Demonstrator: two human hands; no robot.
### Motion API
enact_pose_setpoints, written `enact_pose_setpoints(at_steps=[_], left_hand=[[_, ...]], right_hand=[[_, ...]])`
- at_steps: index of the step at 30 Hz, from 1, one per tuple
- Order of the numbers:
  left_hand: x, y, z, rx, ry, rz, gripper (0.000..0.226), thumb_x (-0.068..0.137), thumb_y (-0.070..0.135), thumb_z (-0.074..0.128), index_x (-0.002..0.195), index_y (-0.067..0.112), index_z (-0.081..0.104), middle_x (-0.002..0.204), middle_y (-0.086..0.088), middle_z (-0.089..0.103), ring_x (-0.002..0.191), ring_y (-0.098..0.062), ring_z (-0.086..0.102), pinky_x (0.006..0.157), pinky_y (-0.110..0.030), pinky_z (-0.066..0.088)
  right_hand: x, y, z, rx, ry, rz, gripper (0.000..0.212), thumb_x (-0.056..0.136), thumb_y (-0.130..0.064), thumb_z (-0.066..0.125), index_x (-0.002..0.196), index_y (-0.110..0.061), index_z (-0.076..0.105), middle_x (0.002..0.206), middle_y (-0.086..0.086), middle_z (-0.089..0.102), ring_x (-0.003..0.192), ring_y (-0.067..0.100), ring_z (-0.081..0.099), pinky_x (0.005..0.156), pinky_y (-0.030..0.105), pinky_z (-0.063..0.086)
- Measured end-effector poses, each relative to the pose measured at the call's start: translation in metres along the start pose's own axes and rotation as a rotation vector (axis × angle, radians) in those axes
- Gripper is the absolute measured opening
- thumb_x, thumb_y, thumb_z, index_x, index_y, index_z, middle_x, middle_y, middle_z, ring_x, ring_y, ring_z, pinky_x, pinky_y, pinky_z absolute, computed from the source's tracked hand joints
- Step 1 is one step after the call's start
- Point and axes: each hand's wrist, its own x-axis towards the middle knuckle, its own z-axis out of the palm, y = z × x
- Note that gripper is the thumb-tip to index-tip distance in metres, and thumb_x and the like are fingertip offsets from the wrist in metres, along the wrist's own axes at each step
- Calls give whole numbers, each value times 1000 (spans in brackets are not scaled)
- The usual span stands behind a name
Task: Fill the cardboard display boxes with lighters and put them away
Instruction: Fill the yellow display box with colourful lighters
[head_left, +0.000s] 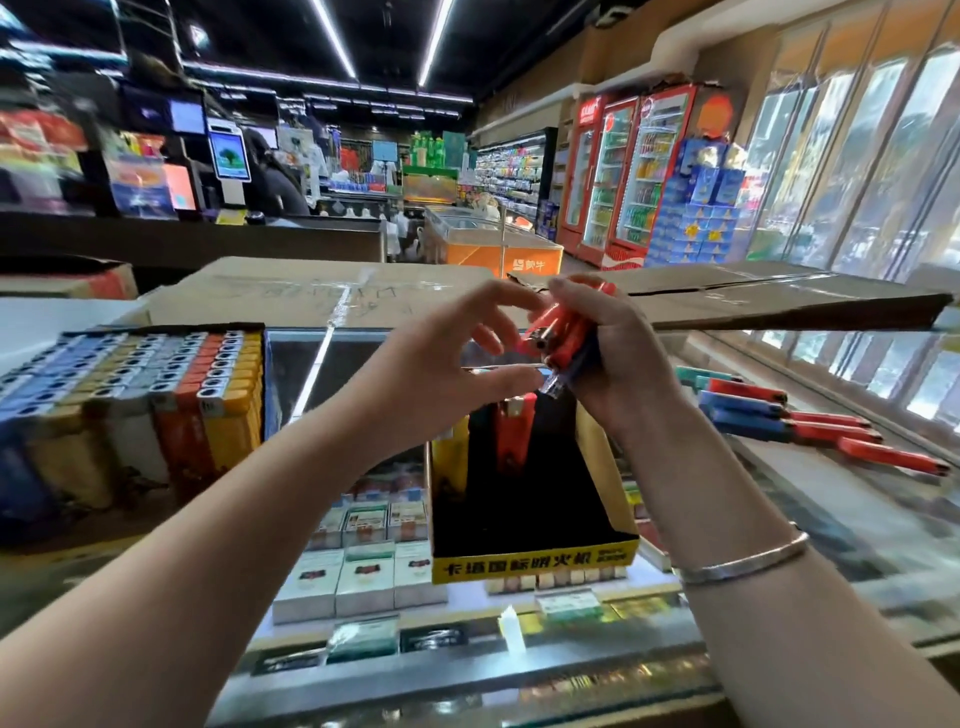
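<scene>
display box (535, 564) front strip reading, perhaps, 卡通国标明火机, freezer (504, 257) logo 蒙牛

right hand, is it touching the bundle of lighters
Touching: the head view shows the right hand with fingers curled round the bundle of lighters.

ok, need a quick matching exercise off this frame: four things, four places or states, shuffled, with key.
Things:
1. right hand
2. left hand
3. yellow display box
4. full display box

States:
A. packed with lighters, at the left
B. nearly empty, on the glass counter
C. grips a bunch of lighters
D. fingers spread, reaching for the bunch

Pairs: 1-C, 2-D, 3-B, 4-A
</scene>
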Motion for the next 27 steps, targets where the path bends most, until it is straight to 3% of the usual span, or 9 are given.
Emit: enact_pose_setpoints(at_steps=[4,6,8,11,14,18,21,23,27], left_hand=[[-2,4,9,61,93,33,31,79,28,67,108,33,60,84,10,67,80,-3,64,79,-32,54],[-1,5,7,-15,158,37,25,83,24,65,105,35,62,82,12,67,77,-2,64,74,-29,55],[1,5,2,-127,237,35,20,86,20,62,99,36,63,77,16,65,74,-4,63,69,-29,56],[2,7,-5,-134,345,9,20,88,21,60,92,40,62,72,21,62,67,-1,54,63,-32,52],[3,9,-11,-100,368,-13,16,90,22,58,88,38,62,66,19,60,60,-2,50,62,-28,49],[1,14,-16,-96,260,-30,14,88,18,58,82,29,63,58,14,59,49,-1,46,47,-14,38],[-1,16,-14,-60,44,-69,4,81,23,62,83,25,65,60,4,61,48,-9,46,45,-20,39],[-3,15,-9,84,-69,-77,9,75,34,61,81,29,66,64,4,65,50,-13,53,50,-29,47],[-5,15,0,251,-170,-101,12,70,47,58,74,40,66,56,13,53,49,-2,45,53,-24,42]], right_hand=[[-1,3,5,49,-89,102,23,71,-19,75,84,-10,58,75,7,55,78,28,56,87,51,48],[-3,-1,4,82,-103,121,29,71,-23,75,86,-8,55,73,7,59,67,24,59,69,39,55],[-5,-6,2,44,-111,121,34,72,-28,71,90,-6,53,69,8,65,45,15,56,43,23,49],[-7,-9,-1,-48,-92,125,38,75,-32,68,96,-5,52,69,11,68,37,11,50,36,19,42],[-6,-8,-3,-59,-27,129,23,83,-25,65,91,-7,52,68,11,65,35,11,48,35,18,41],[-3,-12,-10,-101,133,96,12,89,-17,59,88,-7,53,59,7,64,35,11,48,35,18,38],[-3,-14,-15,-113,218,90,10,88,-17,59,85,-8,55,59,7,64,36,11,49,36,18,38],[-4,-13,-16,-117,244,94,10,88,-17,59,85,-8,56,59,7,64,38,11,50,37,18,38],[-3,-12,-15,-127,262,91,10,88,-17,58,86,-8,56,57,5,64,39,10,51,38,18,40]])
